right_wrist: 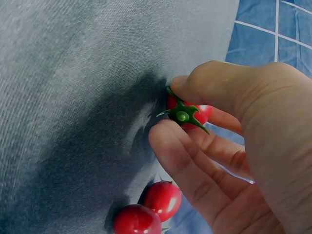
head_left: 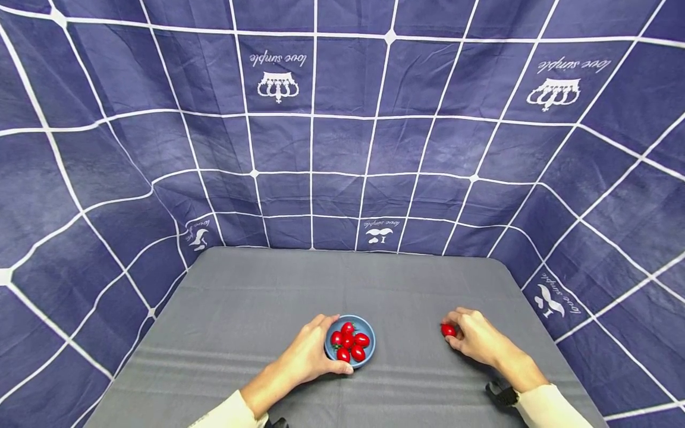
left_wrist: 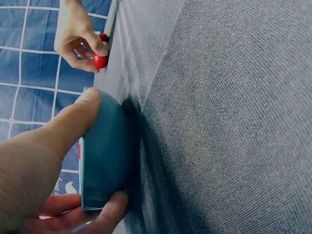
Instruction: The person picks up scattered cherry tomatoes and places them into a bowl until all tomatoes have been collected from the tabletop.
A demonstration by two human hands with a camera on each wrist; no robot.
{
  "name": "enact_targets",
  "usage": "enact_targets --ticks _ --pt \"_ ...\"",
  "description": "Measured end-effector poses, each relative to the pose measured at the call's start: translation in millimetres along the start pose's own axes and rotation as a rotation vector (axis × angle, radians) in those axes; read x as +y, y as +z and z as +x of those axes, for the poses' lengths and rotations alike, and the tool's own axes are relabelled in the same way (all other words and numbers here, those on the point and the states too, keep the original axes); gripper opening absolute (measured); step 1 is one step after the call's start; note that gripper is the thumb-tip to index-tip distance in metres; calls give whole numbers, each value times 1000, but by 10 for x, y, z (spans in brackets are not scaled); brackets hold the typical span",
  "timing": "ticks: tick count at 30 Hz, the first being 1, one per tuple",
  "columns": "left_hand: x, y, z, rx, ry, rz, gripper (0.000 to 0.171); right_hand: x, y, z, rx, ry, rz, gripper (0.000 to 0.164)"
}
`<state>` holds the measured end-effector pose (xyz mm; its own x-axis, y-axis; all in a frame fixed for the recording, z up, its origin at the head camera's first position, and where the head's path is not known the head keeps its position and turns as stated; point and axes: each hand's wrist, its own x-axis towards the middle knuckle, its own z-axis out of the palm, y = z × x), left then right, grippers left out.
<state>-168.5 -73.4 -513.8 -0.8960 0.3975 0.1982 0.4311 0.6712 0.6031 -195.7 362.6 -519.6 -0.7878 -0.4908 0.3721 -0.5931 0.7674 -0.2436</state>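
A small blue bowl (head_left: 369,331) of several red cherry tomatoes (head_left: 348,340) stands on the table. My left hand (head_left: 309,352) grips it from the left side, thumb at the near rim and fingers round the far side. In the left wrist view the bowl (left_wrist: 109,153) shows side-on, close over the cloth. To the right, my right hand (head_left: 478,339) pinches a cherry tomato (right_wrist: 189,108) with a green calyx between thumb and fingers, low over the table. Two more tomatoes (right_wrist: 162,200) lie just beside those fingers in the right wrist view; the hand hides most of this group from the head view.
A grey cloth covers the table (head_left: 257,297), wrinkled along its near part. A dark blue curtain (head_left: 342,142) with white grid lines hangs round the back and both sides. A black strap (head_left: 502,393) sits at my right wrist.
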Motion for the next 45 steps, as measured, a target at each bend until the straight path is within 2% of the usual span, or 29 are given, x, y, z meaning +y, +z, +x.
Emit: enact_targets --ticks 5,10,17,29,45 --pt "5 4 -7 2 -1 -4 112 -54 -21 40 -6 -4 -5 33" --pt "5 2 -13 0 -5 -5 113 -171 -75 111 -47 44 -8 30" --pt "11 -11 -4 6 -3 -11 113 -371 -132 226 -77 98 -85 29" --pt "-3 0 -5 4 3 -12 111 -560 -100 382 -24 -28 -27 31" --pt "-7 -1 -29 10 10 -18 110 -868 -70 639 -21 -105 -81 33"
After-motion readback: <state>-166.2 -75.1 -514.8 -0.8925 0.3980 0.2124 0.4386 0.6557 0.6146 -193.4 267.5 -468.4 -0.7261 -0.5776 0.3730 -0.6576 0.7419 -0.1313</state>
